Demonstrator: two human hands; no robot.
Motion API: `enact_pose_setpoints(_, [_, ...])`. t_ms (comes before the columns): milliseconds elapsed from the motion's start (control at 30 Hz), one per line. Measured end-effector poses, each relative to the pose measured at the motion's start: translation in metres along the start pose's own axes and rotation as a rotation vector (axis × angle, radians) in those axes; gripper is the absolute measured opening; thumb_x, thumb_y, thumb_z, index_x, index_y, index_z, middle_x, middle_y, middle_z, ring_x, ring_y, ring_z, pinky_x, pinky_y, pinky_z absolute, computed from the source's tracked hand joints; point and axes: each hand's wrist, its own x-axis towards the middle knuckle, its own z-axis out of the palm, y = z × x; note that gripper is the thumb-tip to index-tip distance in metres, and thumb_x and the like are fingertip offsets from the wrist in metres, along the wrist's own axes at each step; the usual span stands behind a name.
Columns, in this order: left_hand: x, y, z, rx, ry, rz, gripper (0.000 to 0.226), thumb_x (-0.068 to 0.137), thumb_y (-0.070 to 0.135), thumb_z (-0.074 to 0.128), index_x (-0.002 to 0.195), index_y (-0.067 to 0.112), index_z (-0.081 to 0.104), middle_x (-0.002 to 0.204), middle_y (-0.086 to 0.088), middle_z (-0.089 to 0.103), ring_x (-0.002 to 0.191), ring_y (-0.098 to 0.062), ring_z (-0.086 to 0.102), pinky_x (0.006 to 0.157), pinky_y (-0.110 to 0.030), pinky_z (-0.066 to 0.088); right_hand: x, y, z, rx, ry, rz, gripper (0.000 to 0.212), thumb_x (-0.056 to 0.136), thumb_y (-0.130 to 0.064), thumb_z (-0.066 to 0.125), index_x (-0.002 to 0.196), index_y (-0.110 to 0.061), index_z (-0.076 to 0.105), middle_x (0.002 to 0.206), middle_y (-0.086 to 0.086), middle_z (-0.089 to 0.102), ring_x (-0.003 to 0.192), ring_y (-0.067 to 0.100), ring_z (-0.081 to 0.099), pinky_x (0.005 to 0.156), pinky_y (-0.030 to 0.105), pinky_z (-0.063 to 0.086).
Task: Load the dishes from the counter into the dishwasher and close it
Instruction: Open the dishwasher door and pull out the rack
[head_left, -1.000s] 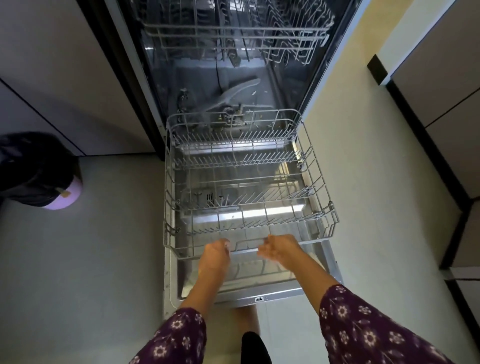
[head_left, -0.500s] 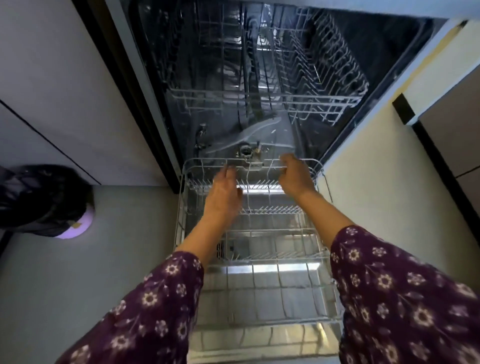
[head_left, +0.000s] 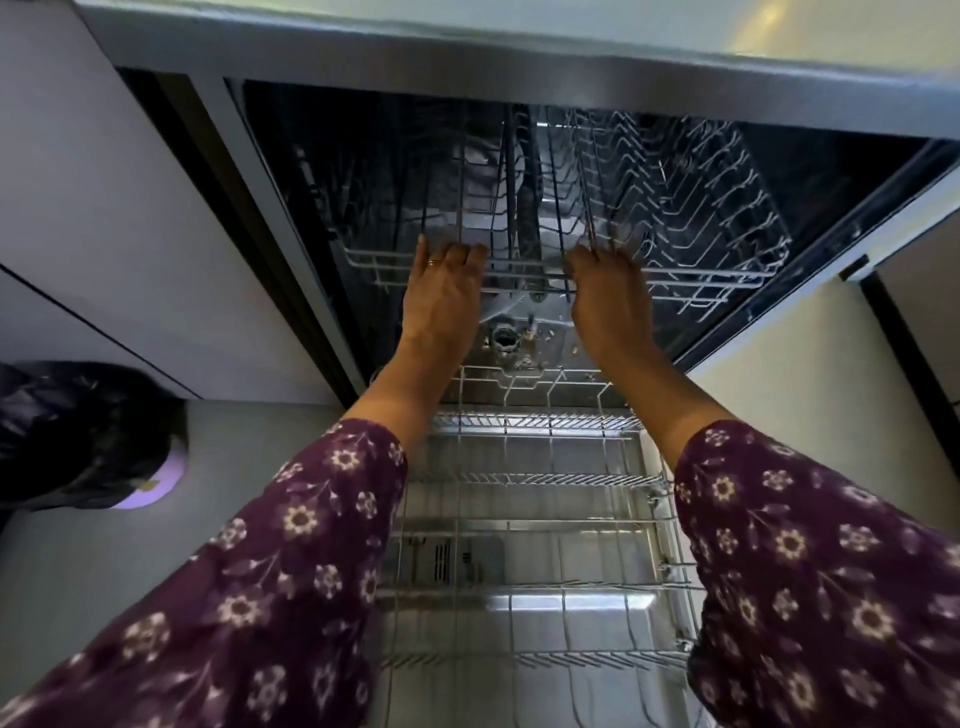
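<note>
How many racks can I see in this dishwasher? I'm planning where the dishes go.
2. The upper rack sits inside the tub, both hands on its front rail. The lower rack is pulled out over the open door. Any third tray higher up would be hidden.

Pale grey cabinet doors (head_left: 104, 208) stand at the left above a light grey floor (head_left: 130, 561). A dark bag (head_left: 78, 431) sits on the floor there. A cream wall (head_left: 789, 374) shows at the right.
</note>
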Motion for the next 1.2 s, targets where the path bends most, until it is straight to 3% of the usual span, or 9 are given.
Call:
enact_pose_setpoints(167, [-0.023, 0.008, 0.004, -0.087, 0.160, 0.011, 0.035, 0.088, -0.005, 0.047, 0.120, 0.003, 0.058, 0.112, -0.018, 0.064, 0.109, -0.035, 0.057, 0.115, -0.041, 0.026, -0.024, -0.004, -0.013, 0.017, 0.059, 0.004, 0.036, 0.069, 0.020, 0.053, 0.096, 0.002, 0.067, 0.078, 0.022, 0.068, 0.070, 0.034, 0.065, 0.064, 0.037, 0.050])
enact_pose_setpoints(300, [-0.068, 0.013, -0.003, -0.064, 0.215, 0.039, 0.032, 0.087, -0.003, 0.044, 0.109, 0.007, 0.064, 0.096, -0.015, 0.069, 0.089, -0.033, 0.065, 0.083, -0.040, 0.051, -0.069, -0.011, -0.023, 0.044, 0.067, -0.008, 0.027, 0.071, 0.017, 0.056, 0.088, 0.000, 0.068, 0.071, 0.017, 0.066, 0.066, 0.031, 0.063, 0.062, 0.031, 0.048])
enact_pose_setpoints(367, [-0.096, 0.018, -0.014, 0.047, 0.220, 0.036, 0.030, 0.088, 0.005, 0.043, 0.106, 0.014, 0.066, 0.089, -0.007, 0.070, 0.080, -0.026, 0.066, 0.068, -0.032, 0.052, -0.096, -0.018, -0.032, 0.052, 0.078, 0.006, 0.026, 0.071, 0.016, 0.060, 0.089, 0.000, 0.068, 0.075, 0.018, 0.066, 0.069, 0.031, 0.062, 0.064, 0.033, 0.049])
enact_pose_setpoints(500, [-0.149, 0.028, -0.032, 0.005, 0.053, -0.008, 0.041, 0.083, -0.005, 0.052, 0.119, 0.013, 0.061, 0.106, -0.010, 0.067, 0.096, -0.032, 0.063, 0.074, -0.038, 0.051, -0.146, -0.030, -0.051, 0.047, 0.091, 0.027, 0.041, 0.053, 0.021, 0.063, 0.088, 0.001, 0.070, 0.075, 0.019, 0.068, 0.067, 0.033, 0.065, 0.063, 0.036, 0.053])
enact_pose_setpoints(667, [-0.211, 0.043, -0.043, -0.002, 0.003, -0.003, 0.040, 0.052, -0.013, 0.073, 0.085, 0.009, 0.073, 0.064, -0.011, 0.067, 0.057, -0.030, 0.064, 0.044, -0.028, 0.046, -0.207, -0.041, -0.078, 0.030, 0.054, 0.046, 0.025, 0.061, 0.019, 0.060, 0.076, 0.000, 0.067, 0.058, 0.014, 0.062, 0.052, 0.027, 0.058, 0.050, 0.025, 0.039])
enact_pose_setpoints(733, [-0.232, 0.048, -0.049, 0.008, 0.021, 0.009, 0.041, 0.052, -0.012, 0.075, 0.085, 0.011, 0.072, 0.063, -0.008, 0.066, 0.058, -0.028, 0.064, 0.044, -0.027, 0.046, -0.228, -0.044, -0.084, 0.035, 0.046, 0.042, 0.024, 0.065, 0.016, 0.051, 0.075, -0.001, 0.065, 0.056, 0.014, 0.060, 0.051, 0.026, 0.055, 0.051, 0.025, 0.033])
enact_pose_setpoints(867, [-0.274, 0.058, -0.055, 0.041, -0.088, 0.013, 0.044, 0.085, -0.006, 0.051, 0.123, 0.016, 0.056, 0.103, -0.005, 0.066, 0.094, -0.025, 0.063, 0.070, -0.033, 0.050, -0.270, -0.049, -0.096, 0.002, 0.000, 0.080, 0.021, 0.070, 0.017, 0.062, 0.073, -0.003, 0.065, 0.056, 0.011, 0.059, 0.051, 0.023, 0.053, 0.050, 0.023, 0.032])
enact_pose_setpoints(1033, [-0.320, 0.068, -0.069, 0.059, -0.134, 0.013, 0.049, 0.091, -0.005, 0.044, 0.133, 0.021, 0.047, 0.108, -0.002, 0.064, 0.094, -0.018, 0.062, 0.065, -0.024, 0.040, -0.316, -0.063, -0.121, 0.069, -0.002, 0.108, 0.018, 0.074, 0.015, 0.063, 0.071, -0.002, 0.066, 0.054, 0.009, 0.058, 0.049, 0.015, 0.041, 0.050, 0.022, 0.031])
enact_pose_setpoints(1200, [-0.362, 0.076, -0.086, -0.004, -0.147, 0.041, 0.044, 0.096, 0.001, 0.043, 0.135, 0.020, 0.045, 0.109, -0.001, 0.064, 0.087, -0.014, 0.058, 0.069, -0.022, 0.044, -0.356, -0.069, -0.133, 0.081, -0.092, 0.131, 0.015, 0.088, 0.004, 0.054, 0.084, -0.003, 0.067, 0.066, 0.010, 0.063, 0.059, 0.021, 0.054, 0.057, 0.027, 0.043])
